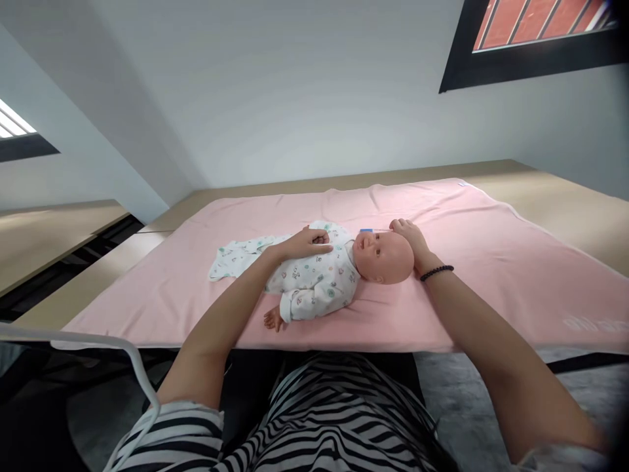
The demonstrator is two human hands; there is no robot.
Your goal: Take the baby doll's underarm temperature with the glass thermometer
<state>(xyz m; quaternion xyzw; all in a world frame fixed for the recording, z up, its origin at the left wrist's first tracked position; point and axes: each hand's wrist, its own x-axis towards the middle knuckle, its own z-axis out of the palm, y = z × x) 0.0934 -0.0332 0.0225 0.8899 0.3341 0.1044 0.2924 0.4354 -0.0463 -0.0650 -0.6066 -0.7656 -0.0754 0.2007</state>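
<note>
A baby doll (383,257) lies on its back in a white printed sleepsuit (314,275), its bald head to the right and its face turned a little towards me. My left hand (305,242) rests on the doll's chest, fingers loosely curled and thumb apart. Nothing shows in it. Against the crown of the doll's head lies my right hand (411,237), fingers bent over the far side, partly hidden by the head. Behind the head a small blue piece (366,231) shows, with a thin pale line running towards my right fingertips; whether they touch it I cannot tell.
A pink blanket (472,262) covers much of the wooden table (555,190). A white wall (304,98) stands behind it, with a dark-framed window (531,56) at upper right. At lower left a white cable (137,364) passes near my left arm.
</note>
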